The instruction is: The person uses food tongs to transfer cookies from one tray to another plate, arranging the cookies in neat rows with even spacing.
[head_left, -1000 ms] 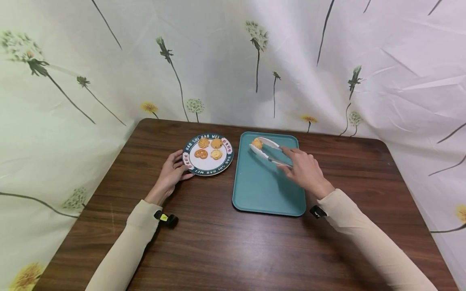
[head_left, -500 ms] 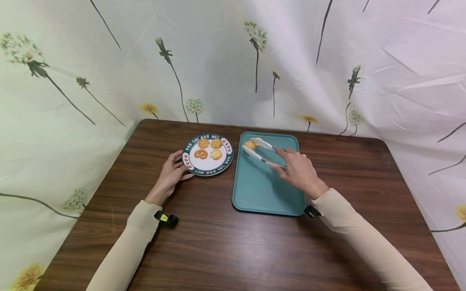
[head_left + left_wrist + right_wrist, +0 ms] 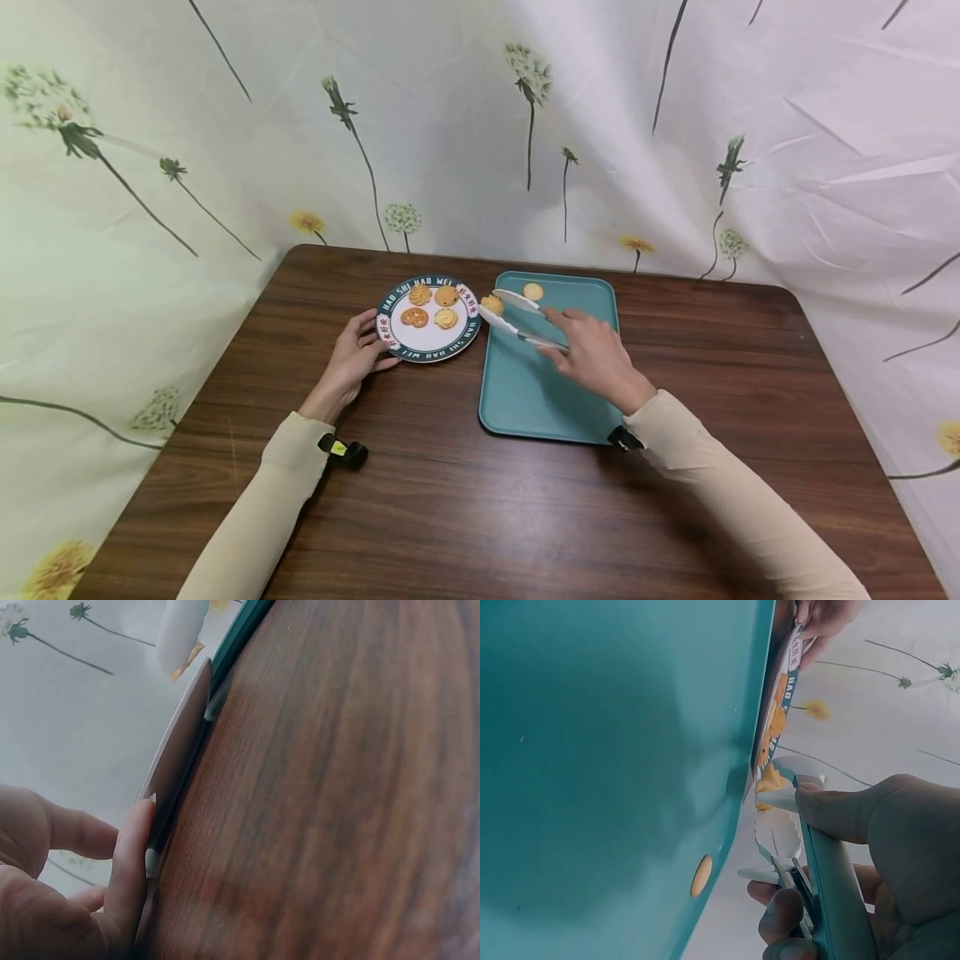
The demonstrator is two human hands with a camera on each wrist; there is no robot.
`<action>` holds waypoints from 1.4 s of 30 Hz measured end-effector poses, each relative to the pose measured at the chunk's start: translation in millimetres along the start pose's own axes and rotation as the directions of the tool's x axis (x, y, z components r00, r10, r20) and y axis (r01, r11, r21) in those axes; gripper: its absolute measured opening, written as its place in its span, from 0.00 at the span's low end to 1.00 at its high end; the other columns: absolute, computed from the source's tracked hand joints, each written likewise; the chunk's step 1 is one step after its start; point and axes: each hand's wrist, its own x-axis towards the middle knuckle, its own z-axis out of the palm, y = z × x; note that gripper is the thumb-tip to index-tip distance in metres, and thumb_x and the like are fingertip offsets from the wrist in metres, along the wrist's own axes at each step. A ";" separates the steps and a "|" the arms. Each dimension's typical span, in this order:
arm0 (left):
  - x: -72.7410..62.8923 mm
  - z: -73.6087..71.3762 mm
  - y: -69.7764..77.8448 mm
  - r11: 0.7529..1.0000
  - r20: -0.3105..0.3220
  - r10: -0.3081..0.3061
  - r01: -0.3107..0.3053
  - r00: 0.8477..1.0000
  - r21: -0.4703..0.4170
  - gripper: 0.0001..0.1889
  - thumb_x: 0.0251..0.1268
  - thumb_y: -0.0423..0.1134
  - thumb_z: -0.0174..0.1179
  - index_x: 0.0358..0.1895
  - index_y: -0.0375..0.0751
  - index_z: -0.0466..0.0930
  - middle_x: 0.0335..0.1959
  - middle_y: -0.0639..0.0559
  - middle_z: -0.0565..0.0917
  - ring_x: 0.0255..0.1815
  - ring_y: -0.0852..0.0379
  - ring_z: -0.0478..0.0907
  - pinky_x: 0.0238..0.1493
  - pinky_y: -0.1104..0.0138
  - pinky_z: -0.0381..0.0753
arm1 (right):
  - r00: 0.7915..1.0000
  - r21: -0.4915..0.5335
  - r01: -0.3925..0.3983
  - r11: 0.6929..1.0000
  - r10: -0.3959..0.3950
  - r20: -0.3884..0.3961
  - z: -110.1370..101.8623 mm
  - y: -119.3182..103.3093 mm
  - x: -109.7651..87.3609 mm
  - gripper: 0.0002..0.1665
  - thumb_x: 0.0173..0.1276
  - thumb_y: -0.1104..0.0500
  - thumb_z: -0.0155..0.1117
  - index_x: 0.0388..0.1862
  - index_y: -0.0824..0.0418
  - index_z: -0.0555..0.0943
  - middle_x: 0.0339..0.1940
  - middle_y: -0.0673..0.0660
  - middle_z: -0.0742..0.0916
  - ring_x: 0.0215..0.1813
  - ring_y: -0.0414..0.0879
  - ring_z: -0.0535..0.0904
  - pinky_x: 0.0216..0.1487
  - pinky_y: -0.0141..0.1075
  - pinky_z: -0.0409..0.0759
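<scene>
Head view: the right hand has its fingers curled around tongs, which grip a cookie by the left edge of the tray, just beside the plate, whose rim the left hand pinches.

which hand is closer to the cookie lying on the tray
Right: the right hand, holding the tongs, is over the tray, right of the cookie and closer to the person. The left hand is farther, well left of it, gripping the plate.
</scene>
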 end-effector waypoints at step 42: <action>1.7 -0.1 0.0 1.000 -0.008 -0.007 0.007 1.000 -0.008 0.38 0.80 0.25 0.45 0.86 0.46 0.42 0.84 0.38 0.52 0.77 0.41 0.64 0.49 0.74 0.91 | 0.986 0.027 0.158 0.987 -0.159 0.051 25.8 -52.9 9.4 0.37 0.73 0.44 0.69 0.76 0.55 0.74 0.51 0.58 0.89 0.28 0.43 0.77 0.22 0.35 0.78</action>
